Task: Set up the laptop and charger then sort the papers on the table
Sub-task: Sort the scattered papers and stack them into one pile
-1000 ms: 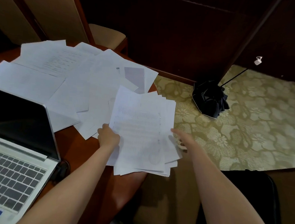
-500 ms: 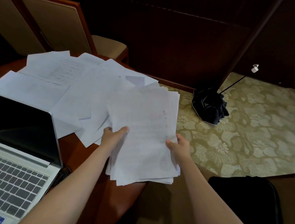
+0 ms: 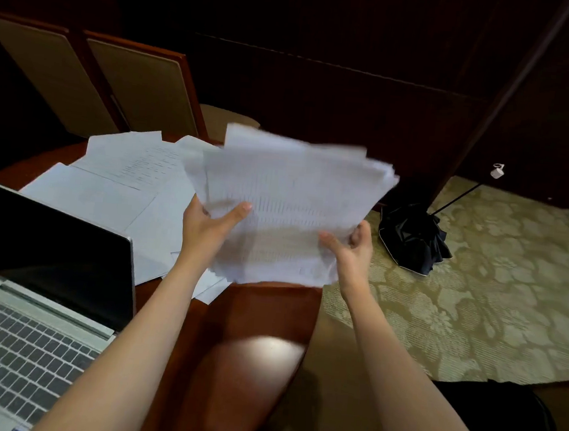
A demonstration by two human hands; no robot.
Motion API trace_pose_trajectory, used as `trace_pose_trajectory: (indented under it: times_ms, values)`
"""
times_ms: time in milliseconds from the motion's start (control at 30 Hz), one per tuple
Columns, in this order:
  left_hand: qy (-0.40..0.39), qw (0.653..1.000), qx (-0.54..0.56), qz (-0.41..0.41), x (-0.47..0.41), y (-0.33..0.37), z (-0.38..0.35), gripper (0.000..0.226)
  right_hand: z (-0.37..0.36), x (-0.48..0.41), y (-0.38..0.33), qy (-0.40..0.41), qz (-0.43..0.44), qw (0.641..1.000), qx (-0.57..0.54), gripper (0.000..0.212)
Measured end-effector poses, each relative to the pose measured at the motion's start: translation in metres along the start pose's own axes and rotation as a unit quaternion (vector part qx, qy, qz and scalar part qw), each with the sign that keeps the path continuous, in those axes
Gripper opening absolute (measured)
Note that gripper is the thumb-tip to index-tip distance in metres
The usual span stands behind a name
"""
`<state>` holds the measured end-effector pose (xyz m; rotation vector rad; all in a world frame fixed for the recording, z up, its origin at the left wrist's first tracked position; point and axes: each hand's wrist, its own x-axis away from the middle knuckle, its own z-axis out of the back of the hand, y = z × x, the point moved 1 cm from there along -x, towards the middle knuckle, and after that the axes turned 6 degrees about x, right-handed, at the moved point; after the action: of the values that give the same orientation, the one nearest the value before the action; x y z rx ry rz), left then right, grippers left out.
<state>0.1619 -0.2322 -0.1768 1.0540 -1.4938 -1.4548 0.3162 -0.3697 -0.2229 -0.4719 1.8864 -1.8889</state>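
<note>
Since half a second ago you have lifted the stack of papers [image 3: 288, 195] off the table [image 3: 253, 319]; it now hangs above the table's near edge, tilted toward you and blurred. Your left hand [image 3: 210, 224] grips its left edge, thumb on top. Your right hand [image 3: 354, 249] holds the right edge, fingers curled round it. Loose sheets [image 3: 121, 180] lie spread on the table behind, beside the open laptop [image 3: 47, 280] at your left. A folded black umbrella [image 3: 411, 240] lies on the patterned carpet [image 3: 497, 289] to your right.
</note>
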Motion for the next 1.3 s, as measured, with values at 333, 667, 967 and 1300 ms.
trace_pose_trajectory:
  times_ms: [333,667,967,1300]
  values:
    - [0.012,0.998,-0.063,0.003,-0.01,0.0,-0.001,0.087,-0.021,-0.005,-0.001,0.038,0.001,0.999,0.02,0.025]
    - [0.074,0.983,0.145,0.087,-0.023,0.001,0.008,0.042,0.004,-0.014,0.037,0.046,-0.186,0.981,-0.002,0.073]
    - [0.002,0.935,0.308,0.175,-0.016,-0.047,0.008,0.018,0.013,0.0,0.051,-0.001,-0.26,0.958,-0.119,0.037]
    - [0.003,0.982,-0.054,0.182,-0.02,-0.06,0.018,0.042,0.038,-0.015,0.039,0.04,-0.203,0.977,0.043,0.033]
